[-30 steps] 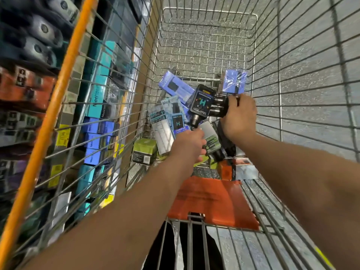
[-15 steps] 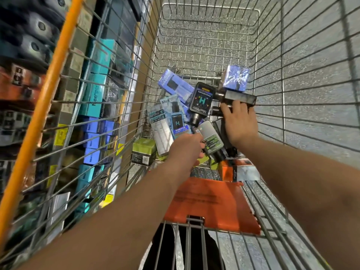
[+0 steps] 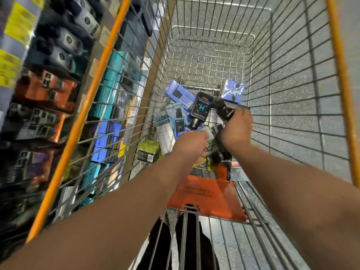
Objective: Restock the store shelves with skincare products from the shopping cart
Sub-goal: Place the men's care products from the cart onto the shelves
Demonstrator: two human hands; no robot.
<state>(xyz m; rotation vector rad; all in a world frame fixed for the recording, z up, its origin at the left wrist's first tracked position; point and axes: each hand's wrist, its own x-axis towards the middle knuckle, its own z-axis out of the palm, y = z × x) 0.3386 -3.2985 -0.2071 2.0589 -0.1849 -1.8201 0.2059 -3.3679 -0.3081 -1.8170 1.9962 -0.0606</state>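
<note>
While both arms are reaching into the wire cart (image 3: 292,78):
Left hand (image 3: 190,146): gripping a grey tube (image 3: 208,133).
Right hand (image 3: 236,130): clutching dark bottles (image 3: 224,112), at 1 o'clock of the left.

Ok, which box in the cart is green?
The lime-green box by the cart's left wall, left of the left hand; the other boxes are blue or pale.

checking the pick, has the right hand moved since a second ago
Yes, slightly. The right hand gripped dark tubes directly beside the black H bottle; now it sits a little further right and nearer, gripping a dark pack.
</note>
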